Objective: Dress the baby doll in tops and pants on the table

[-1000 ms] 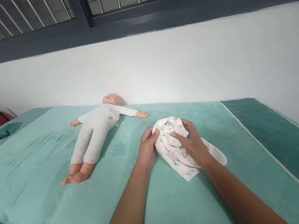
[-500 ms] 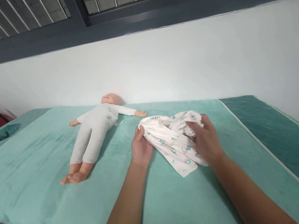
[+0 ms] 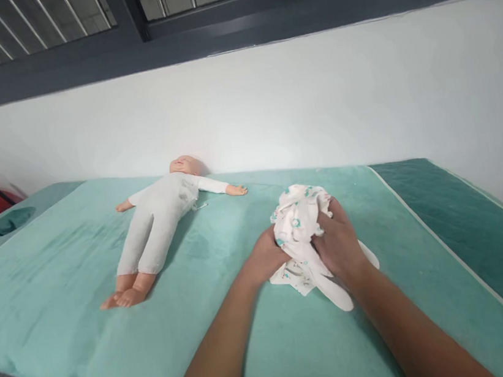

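Observation:
A white baby garment (image 3: 300, 222) with small teal prints is bunched up between both hands, just above the teal blanket (image 3: 112, 330). My left hand (image 3: 267, 257) grips its left side with curled fingers. My right hand (image 3: 340, 245) is closed on its right side, and a loose end of cloth hangs below that hand. A baby doll (image 3: 162, 215) in a pale grey one-piece lies on its back to the left, arms spread, head toward the wall, feet bare.
The blanket covers a padded table against a white wall (image 3: 359, 88), under a dark window frame (image 3: 257, 21). A darker green mat (image 3: 479, 226) lies at the right. A round hole (image 3: 10, 221) shows in the neighbouring bed at far left.
The garment was spread wide between my hands half a second ago; now both hands have come together and gathered it into a bunch, slightly to the right.

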Action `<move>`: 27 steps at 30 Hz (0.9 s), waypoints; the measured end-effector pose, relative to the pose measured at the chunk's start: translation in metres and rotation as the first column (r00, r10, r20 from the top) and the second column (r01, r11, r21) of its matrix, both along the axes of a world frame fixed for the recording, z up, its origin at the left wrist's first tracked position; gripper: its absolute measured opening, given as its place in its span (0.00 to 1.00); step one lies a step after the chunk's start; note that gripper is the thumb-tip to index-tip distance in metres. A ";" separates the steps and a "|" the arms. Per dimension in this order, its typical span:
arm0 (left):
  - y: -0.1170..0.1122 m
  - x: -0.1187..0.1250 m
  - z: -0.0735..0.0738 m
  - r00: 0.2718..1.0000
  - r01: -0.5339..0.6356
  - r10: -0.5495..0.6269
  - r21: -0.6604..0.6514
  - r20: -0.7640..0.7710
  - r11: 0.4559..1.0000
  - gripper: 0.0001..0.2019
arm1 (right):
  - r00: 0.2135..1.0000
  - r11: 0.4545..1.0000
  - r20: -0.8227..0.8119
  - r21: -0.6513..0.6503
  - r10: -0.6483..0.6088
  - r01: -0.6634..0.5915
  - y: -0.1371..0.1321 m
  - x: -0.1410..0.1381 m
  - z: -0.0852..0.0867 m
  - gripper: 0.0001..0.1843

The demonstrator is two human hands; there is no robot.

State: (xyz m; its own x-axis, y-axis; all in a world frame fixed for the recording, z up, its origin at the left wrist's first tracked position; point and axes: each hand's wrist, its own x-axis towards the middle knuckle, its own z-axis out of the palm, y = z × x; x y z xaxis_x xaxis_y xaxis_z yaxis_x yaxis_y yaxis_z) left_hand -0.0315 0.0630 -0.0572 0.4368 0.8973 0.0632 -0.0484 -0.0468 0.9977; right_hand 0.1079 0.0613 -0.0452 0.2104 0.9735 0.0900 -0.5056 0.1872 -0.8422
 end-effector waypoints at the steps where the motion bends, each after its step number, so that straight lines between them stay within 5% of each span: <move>1: 0.000 0.000 -0.001 1.000 -0.017 0.017 0.001 0.009 1.000 0.24 | 0.998 1.000 0.060 0.018 -0.016 0.015 -0.002 -0.003 -0.001 0.19; 5: 0.005 0.000 -0.008 0.990 -0.123 0.122 0.011 0.070 0.992 0.22 | 0.907 0.983 0.410 0.184 -0.093 0.017 -0.001 0.011 -0.002 0.37; 7: 0.007 -0.001 -0.011 0.975 -0.191 0.190 -0.003 0.119 0.982 0.20 | 0.816 0.976 0.575 0.205 -0.056 -0.078 0.001 0.023 -0.001 0.35; 10: 0.009 -0.004 -0.012 0.943 -0.296 0.296 -0.019 0.152 0.955 0.14 | 0.676 0.953 0.729 0.118 0.107 -0.278 -0.001 0.031 0.004 0.27; 13: 0.009 -0.006 -0.012 0.932 -0.331 0.332 -0.029 0.146 0.943 0.10 | 0.604 0.949 0.756 -0.070 0.252 -0.309 -0.007 0.026 0.006 0.35; 16: 0.008 -0.005 -0.011 0.936 -0.281 0.301 -0.128 0.184 0.951 0.11 | 0.645 0.977 0.735 -0.141 0.211 -0.160 -0.009 0.017 0.001 0.31; 19: 0.009 -0.005 -0.008 0.908 -0.244 0.304 -0.226 0.288 0.943 0.13 | 0.742 0.996 0.664 -0.068 0.087 -0.056 -0.005 0.015 -0.002 0.25; 23: 0.021 -0.015 -0.004 0.752 -0.374 0.475 -0.297 0.458 0.878 0.13 | 0.932 0.993 0.347 -0.006 -0.109 0.118 0.005 0.032 0.008 0.24; 27: 0.035 -0.022 -0.002 0.630 -0.380 0.543 -0.388 0.556 0.839 0.12 | 0.967 0.972 0.107 0.065 -0.230 0.224 0.008 0.071 0.027 0.18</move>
